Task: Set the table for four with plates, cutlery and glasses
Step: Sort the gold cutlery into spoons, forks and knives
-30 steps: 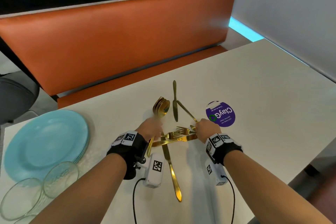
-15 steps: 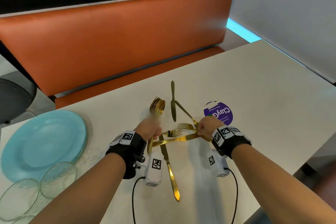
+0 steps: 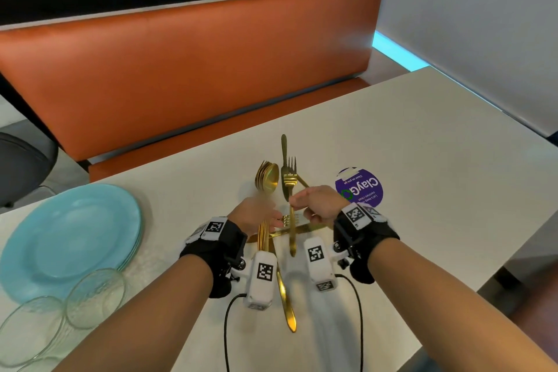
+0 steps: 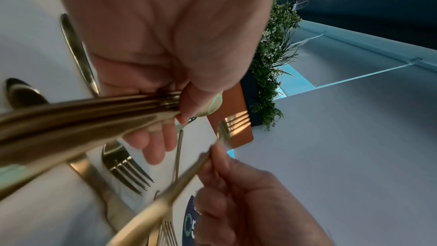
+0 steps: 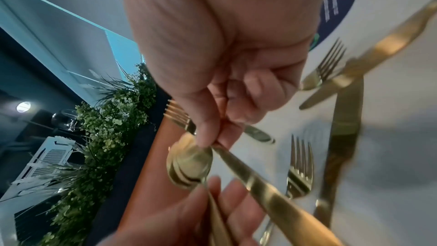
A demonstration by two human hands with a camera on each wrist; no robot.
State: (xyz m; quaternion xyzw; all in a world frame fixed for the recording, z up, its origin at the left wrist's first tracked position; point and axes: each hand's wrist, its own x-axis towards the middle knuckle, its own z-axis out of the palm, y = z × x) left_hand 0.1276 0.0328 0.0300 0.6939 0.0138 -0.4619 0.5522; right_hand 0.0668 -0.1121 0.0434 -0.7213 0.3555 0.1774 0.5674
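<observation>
Fork lifted above the cutlery pile

Fork (image 3: 291, 187), flat among the cutlery a second ago, now stands tines-up, pinched by the right hand (image 3: 320, 204). Left hand (image 3: 252, 216) grips a bundle of gold spoons (image 3: 267, 176). Knives (image 3: 283, 160) and forks lie beneath on the white table (image 3: 422, 190). Purple sticker (image 3: 362, 187) reads "ClayGo". Blue plates (image 3: 69, 235) are stacked beside glass bowls (image 3: 90, 299).

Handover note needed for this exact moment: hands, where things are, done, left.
Left hand grips a bunch of gold spoons, bowls pointing away.
Right hand pinches one gold fork by its handle, lifted, tines pointing away.
Loose forks and knives lie crossed on the table under the hands.
Blue plates are stacked at the left, with glasses in front of them.
Done: spoons gathered.
Left: sort the cutlery and lay all four places.
</observation>
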